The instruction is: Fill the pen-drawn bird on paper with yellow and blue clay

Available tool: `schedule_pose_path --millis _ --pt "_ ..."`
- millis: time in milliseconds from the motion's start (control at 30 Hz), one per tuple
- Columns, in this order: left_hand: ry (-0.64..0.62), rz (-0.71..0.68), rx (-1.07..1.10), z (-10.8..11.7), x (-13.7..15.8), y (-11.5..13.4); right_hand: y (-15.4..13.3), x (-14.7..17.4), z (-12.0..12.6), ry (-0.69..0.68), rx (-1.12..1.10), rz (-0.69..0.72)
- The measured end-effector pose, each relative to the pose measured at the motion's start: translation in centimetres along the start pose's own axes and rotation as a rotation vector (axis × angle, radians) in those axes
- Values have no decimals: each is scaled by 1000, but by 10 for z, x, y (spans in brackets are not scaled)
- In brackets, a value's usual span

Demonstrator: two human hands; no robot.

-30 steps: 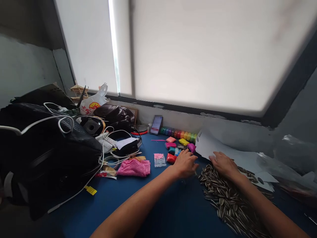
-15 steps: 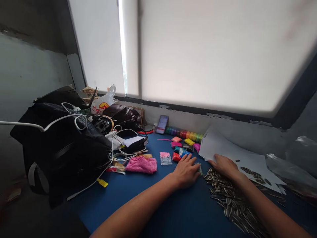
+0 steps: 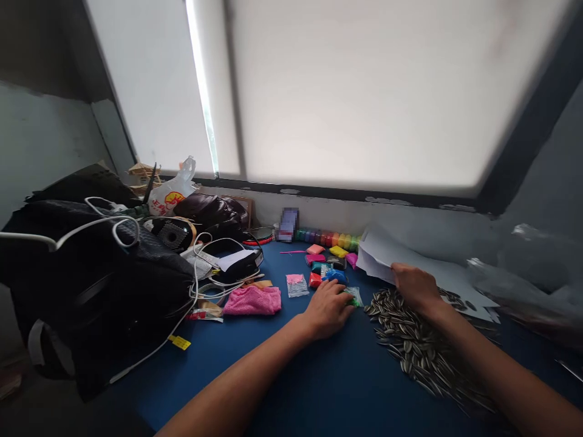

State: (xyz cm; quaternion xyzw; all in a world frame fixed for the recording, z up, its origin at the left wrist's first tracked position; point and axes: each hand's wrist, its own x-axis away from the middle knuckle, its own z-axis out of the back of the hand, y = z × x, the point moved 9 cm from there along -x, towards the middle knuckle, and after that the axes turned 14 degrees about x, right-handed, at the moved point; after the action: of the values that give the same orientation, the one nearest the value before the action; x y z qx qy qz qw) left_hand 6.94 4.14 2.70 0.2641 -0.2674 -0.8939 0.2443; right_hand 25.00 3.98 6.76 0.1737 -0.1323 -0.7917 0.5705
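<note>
My left hand (image 3: 328,306) rests on the blue tabletop with its fingers apart. Its fingertips reach a blue clay packet (image 3: 334,276) and a small clear bag with green in it (image 3: 353,296). Farther right, my right hand (image 3: 415,287) is closed on the near edge of the white paper sheets (image 3: 378,252). Some of its fingers are hidden under the hand. Striped sunflower seeds (image 3: 421,346) lie in a loose heap below my right hand and forearm, and a few more lie on the paper.
Colored clay packets and a row of small colorful tubs (image 3: 330,238) sit near the wall beside a phone (image 3: 288,224). A pink cloth (image 3: 252,300), white cables and a black bag (image 3: 91,291) crowd the left. A clear plastic bag (image 3: 514,291) lies at right.
My right hand's fingers have gone from stretched out to curled at the paper's edge. My left hand has stayed by the packets, uncovering more of the green one. The view has turned slightly right.
</note>
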Motion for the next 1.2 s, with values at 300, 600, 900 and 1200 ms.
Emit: schedule_pose_path --millis 300,600,900,1200 --pt "99 182 506 13 -6 0 9 49 34 212 -53 1" --pt "85 460 953 8 1 -12 -69 162 56 514 -184 532" --pt "-184 572 783 -7 25 -16 -47 192 53 592 -316 432" --pt "-109 345 334 5 39 -4 20 163 8 642 -207 142"
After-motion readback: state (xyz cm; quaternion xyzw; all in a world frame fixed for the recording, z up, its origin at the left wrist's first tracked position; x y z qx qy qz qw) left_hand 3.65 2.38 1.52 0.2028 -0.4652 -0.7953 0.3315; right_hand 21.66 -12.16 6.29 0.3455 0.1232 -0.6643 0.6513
